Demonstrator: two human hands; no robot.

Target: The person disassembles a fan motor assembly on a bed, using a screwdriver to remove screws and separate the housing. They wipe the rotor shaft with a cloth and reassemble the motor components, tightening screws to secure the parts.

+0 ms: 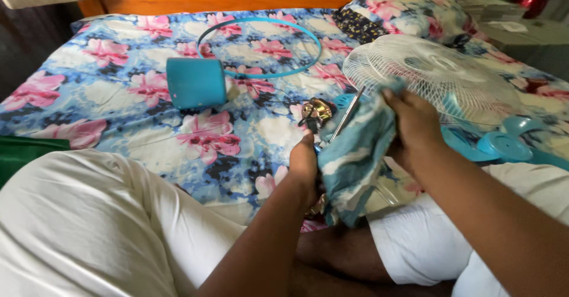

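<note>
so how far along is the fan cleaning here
Done: the fan is apart; the white grille, blue ring, blue motor cover and blue blades lie loose on the floral bed. In hand: both the left hand and right hand grip a teal cloth bunched around a thin metal rod. Left: the other parts look untouched, and nothing is put back together.

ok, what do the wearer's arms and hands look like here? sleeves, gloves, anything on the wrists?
Both arms are bare up to the frame edge, with no sleeves in view. The left hand and right hand have no gloves. No watch, bracelet or strap shows on either wrist, and no ring is visible, though a cloth hides parts of the fingers. The only clothing in view is white shorts.
</note>
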